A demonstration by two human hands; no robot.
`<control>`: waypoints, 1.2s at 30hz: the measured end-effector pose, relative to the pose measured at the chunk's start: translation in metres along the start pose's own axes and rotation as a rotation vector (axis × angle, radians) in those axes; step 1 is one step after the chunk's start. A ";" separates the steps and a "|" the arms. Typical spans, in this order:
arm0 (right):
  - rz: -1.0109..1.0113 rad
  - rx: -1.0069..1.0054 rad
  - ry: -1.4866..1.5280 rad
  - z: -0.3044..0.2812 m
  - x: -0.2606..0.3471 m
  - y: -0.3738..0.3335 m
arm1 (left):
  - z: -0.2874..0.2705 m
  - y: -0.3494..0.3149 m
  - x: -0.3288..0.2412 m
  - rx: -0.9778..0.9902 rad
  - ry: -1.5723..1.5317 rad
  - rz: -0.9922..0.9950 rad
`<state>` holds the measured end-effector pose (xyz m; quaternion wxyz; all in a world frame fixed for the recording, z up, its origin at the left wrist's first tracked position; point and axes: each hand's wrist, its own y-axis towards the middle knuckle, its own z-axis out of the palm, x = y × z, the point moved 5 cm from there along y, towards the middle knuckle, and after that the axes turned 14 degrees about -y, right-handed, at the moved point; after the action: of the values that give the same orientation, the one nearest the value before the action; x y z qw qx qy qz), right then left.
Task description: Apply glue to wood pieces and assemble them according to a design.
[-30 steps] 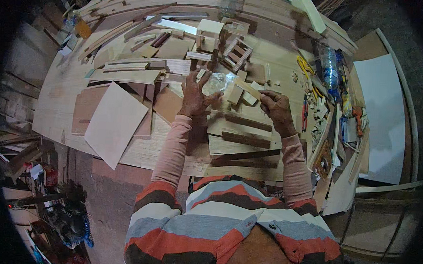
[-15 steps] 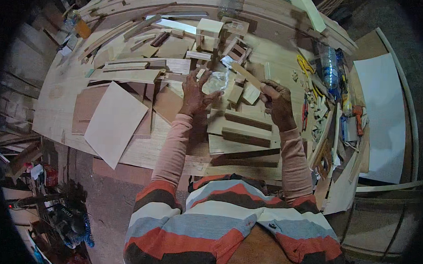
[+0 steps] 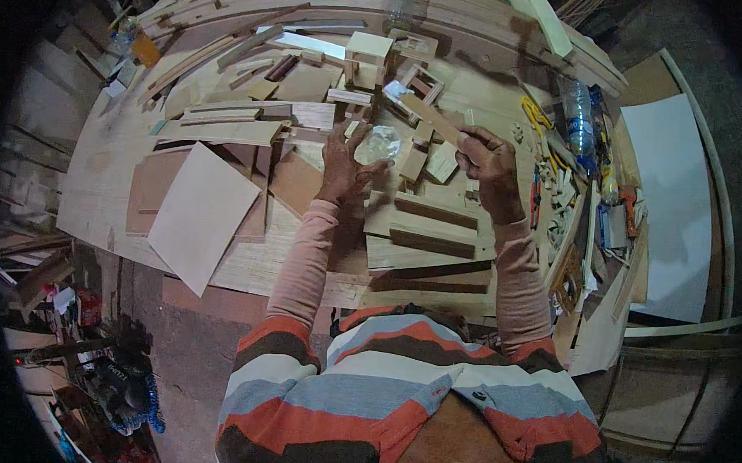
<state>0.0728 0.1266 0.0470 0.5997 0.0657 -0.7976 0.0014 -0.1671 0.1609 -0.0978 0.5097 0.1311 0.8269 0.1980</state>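
Note:
My right hand [image 3: 487, 160] grips the near end of a flat wooden stick [image 3: 432, 118]. White paste, perhaps glue, coats the stick's far tip, which is raised near a small open wooden frame [image 3: 425, 83]. My left hand [image 3: 345, 166] curves around the left side of a shallow clear container [image 3: 381, 143] with whitish contents, thumb at its near edge. A small pale wood piece [image 3: 352, 130] shows between my left fingers; how firmly it is held is hard to see. Just right of the container lie small wood blocks [image 3: 413, 162].
A small box-like wooden piece [image 3: 367, 48] stands beyond my hands. Two thick wooden strips [image 3: 433, 240] lie nearer me. Thin boards [image 3: 202, 216] cover the left side. Yellow-handled pliers [image 3: 535, 113], a plastic bottle [image 3: 580, 125] and wood scraps crowd the right edge.
My right hand has shifted slightly right and toward me. The stick's pasted tip has lifted away from the container toward the small frame. My left hand stays in place.

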 end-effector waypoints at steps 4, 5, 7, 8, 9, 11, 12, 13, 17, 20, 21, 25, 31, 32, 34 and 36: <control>0.130 0.010 -0.039 -0.002 -0.021 -0.005 | -0.003 -0.002 -0.010 -0.028 0.001 0.003; 0.179 0.001 -0.036 -0.002 -0.028 -0.007 | -0.004 -0.003 -0.011 -0.041 0.031 -0.014; 0.180 -0.003 0.008 -0.001 -0.039 -0.011 | -0.009 -0.005 -0.016 -0.095 0.088 0.012; 0.183 -0.001 0.029 -0.001 -0.044 -0.013 | -0.014 -0.004 -0.016 -0.137 0.057 -0.006; 0.179 -0.005 0.035 -0.001 -0.049 -0.014 | -0.019 -0.002 -0.016 -0.180 0.027 -0.023; 0.156 0.027 0.058 0.002 -0.054 -0.017 | -0.031 0.000 -0.020 -0.292 -0.109 -0.007; 0.150 0.015 0.022 0.002 -0.056 -0.019 | -0.035 0.000 -0.020 -0.300 -0.253 -0.058; 0.139 0.011 -0.008 0.004 -0.057 -0.021 | -0.037 -0.001 -0.023 -0.306 -0.398 -0.110; 0.169 -0.006 0.135 0.016 -0.058 -0.034 | -0.035 -0.009 -0.057 -0.219 -0.918 -0.217; 0.225 -0.029 0.259 0.028 -0.055 -0.047 | -0.022 -0.018 -0.098 -0.143 -1.082 -0.245; 0.217 -0.054 0.243 0.029 -0.053 -0.050 | -0.019 -0.020 -0.109 -0.117 -1.086 -0.230; 0.119 -0.106 0.237 0.035 -0.043 -0.064 | 0.000 -0.032 -0.135 -0.006 -1.089 -0.245; 0.093 -0.015 0.223 0.034 -0.045 -0.088 | 0.031 -0.056 -0.133 0.113 -1.160 -0.420; 0.100 -0.015 0.227 0.032 -0.046 -0.091 | 0.035 -0.058 -0.134 0.124 -1.164 -0.442; 0.072 -0.055 0.150 0.027 -0.045 -0.097 | 0.040 -0.061 -0.137 0.145 -1.166 -0.497; 0.070 -0.119 0.153 0.021 -0.046 -0.102 | 0.043 -0.058 -0.147 0.262 -1.210 -0.467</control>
<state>0.0764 0.0286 -0.0105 0.6613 0.0017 -0.7499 -0.0199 -0.0639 0.0566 -0.0259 0.8938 0.0972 0.4185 -0.1285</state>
